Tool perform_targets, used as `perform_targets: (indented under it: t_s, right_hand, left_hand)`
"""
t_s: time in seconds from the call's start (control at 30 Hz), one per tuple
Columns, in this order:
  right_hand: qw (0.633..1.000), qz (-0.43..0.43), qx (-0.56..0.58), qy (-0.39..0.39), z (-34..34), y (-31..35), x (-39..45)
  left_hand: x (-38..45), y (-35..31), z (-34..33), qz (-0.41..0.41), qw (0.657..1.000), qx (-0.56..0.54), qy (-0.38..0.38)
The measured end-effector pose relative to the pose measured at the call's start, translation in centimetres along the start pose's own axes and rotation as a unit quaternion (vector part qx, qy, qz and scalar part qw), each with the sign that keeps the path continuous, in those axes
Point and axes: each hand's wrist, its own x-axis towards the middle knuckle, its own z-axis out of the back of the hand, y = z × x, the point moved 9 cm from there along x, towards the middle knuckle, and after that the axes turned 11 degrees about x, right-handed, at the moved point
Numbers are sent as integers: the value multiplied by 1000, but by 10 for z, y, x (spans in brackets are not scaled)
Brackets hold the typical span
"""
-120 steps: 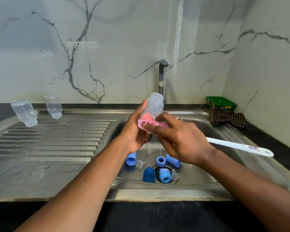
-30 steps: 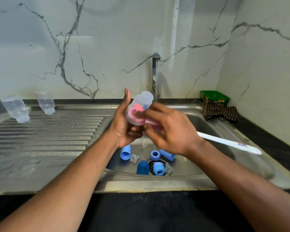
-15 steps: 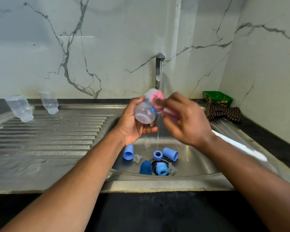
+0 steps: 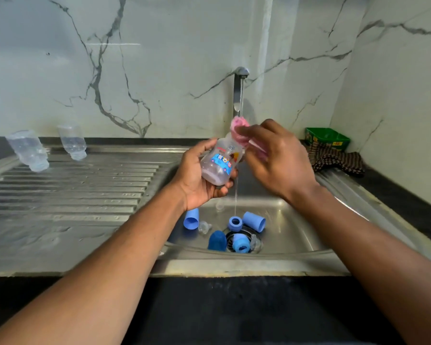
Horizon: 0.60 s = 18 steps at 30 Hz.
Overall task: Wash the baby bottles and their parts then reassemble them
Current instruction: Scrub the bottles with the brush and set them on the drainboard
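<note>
My left hand (image 4: 199,180) grips a clear baby bottle (image 4: 219,165) with a cartoon print, tilted with its base toward me, over the sink basin (image 4: 291,232). My right hand (image 4: 279,160) holds a pink sponge brush (image 4: 239,129) pressed at the bottle's far end, under the tap (image 4: 239,90). A thin stream of water falls past the bottle. In the basin lie blue caps (image 4: 254,221), blue rings (image 4: 235,223) and clear teats (image 4: 204,227) around the drain. Two clear bottles (image 4: 30,150) stand upside down on the drainboard at the far left.
The ribbed steel drainboard (image 4: 72,192) stretches to the left of the basin. A green box (image 4: 327,138) and a striped cloth (image 4: 336,160) sit in the back right corner. Marble walls close the back and right sides. A dark counter edge runs along the front.
The bottle was turned in my left hand so its base now faces me. My right hand moved the pink sponge from the bottle's lower side up to its far end under the tap.
</note>
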Motion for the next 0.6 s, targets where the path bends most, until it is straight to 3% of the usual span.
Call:
perform_targets:
  t_s: [0.07,0.17,0.33,0.5,0.6]
  right_hand:
    - [999,34,-4,26,-3,6,-6]
    - [984,121,0,128,-25,35,-30]
    - [999,-1,-39,37,-13,-4,-10]
    - [982,113,-17,151,-32,35,-37]
    - [991,86,-37,97,-25,24,-22]
  left_hand:
    - [2,-1,0,-13,1000,15,3]
    - [-3,-1,-2,-16,1000,-1,14]
    - [-6,1,11,15,999,7,-31]
    - [-4,1,11,13,999,-22,-18]
    - [-3,2,9,8,1000,-10,-10]
